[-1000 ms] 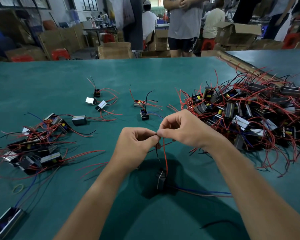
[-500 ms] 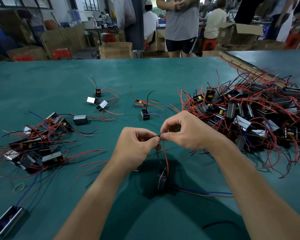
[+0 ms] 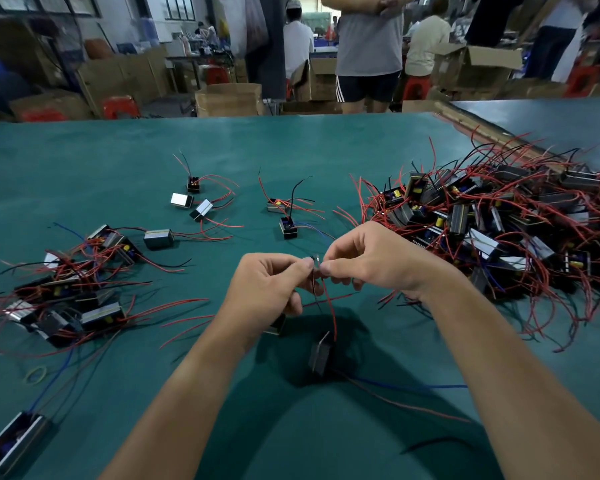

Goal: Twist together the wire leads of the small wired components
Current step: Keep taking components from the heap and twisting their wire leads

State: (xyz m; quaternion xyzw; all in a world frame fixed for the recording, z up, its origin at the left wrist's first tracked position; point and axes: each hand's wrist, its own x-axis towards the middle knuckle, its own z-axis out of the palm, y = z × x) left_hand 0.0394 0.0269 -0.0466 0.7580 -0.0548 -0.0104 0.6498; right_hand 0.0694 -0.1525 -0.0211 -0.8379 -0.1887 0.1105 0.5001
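My left hand and my right hand meet fingertip to fingertip above the green table, both pinching the ends of thin wire leads. A red lead and a black lead run down from the pinch to a small dark component hanging tilted just above the table. A second small component shows partly under my left hand. Blue and red leads trail from the hanging component to the right.
A large heap of components with red wires fills the right side. A smaller pile lies at left, loose units sit mid-table, one unit at the near left edge. People stand beyond the far edge.
My hands stay pinched on the wire ends with only small shifts of the fingers; the hanging component has barely moved.
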